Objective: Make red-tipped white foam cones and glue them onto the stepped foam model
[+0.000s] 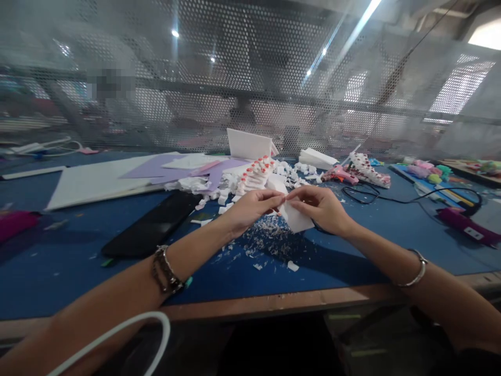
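Observation:
My left hand [253, 207] and my right hand [319, 208] meet over the blue table [78, 271]. Both pinch a small white foam piece [296, 219] between fingertips, the left at its upper left edge, the right along its top. Under the hands lies a scatter of white foam shavings [270, 240]. Just behind the hands stands a white stepped foam model with red dots [256, 175] among several loose white foam scraps [219, 196].
A black phone [152, 224] lies left of the hands. White and purple sheets [117, 177] lie at the back left. A pink glue gun [340, 175] with a black cord [410, 201] lies to the right. A perforated screen [250, 78] closes the far side.

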Motion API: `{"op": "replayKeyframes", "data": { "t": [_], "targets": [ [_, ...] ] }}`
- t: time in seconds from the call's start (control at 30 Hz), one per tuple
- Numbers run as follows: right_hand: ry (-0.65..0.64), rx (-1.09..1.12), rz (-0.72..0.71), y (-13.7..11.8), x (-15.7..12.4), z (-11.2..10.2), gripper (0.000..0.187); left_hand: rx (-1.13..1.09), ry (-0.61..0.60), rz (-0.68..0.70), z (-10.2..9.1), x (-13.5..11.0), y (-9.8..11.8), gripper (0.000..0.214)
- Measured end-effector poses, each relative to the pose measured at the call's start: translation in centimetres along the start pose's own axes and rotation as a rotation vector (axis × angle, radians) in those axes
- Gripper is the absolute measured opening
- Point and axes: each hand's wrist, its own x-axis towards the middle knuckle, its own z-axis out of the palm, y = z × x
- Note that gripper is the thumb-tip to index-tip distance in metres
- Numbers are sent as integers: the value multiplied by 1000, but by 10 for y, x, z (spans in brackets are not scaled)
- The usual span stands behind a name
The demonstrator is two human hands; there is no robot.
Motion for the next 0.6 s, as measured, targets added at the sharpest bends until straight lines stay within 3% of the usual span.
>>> {"op": "replayKeyframes", "data": {
  "t": [0.13, 0.3, 0.6],
  "targets": [
    [-15, 75, -8, 2, 0, 3, 22, -25, -55, 30, -1, 1, -6, 26],
    [20, -28, -106, -2, -1, 0, 18, -136, -104, -11, 0, 1, -7, 25],
    [92, -52, -59, 3, -1, 3, 17, -397, -24, -161, 4, 8, -22, 26]
  ]
}}
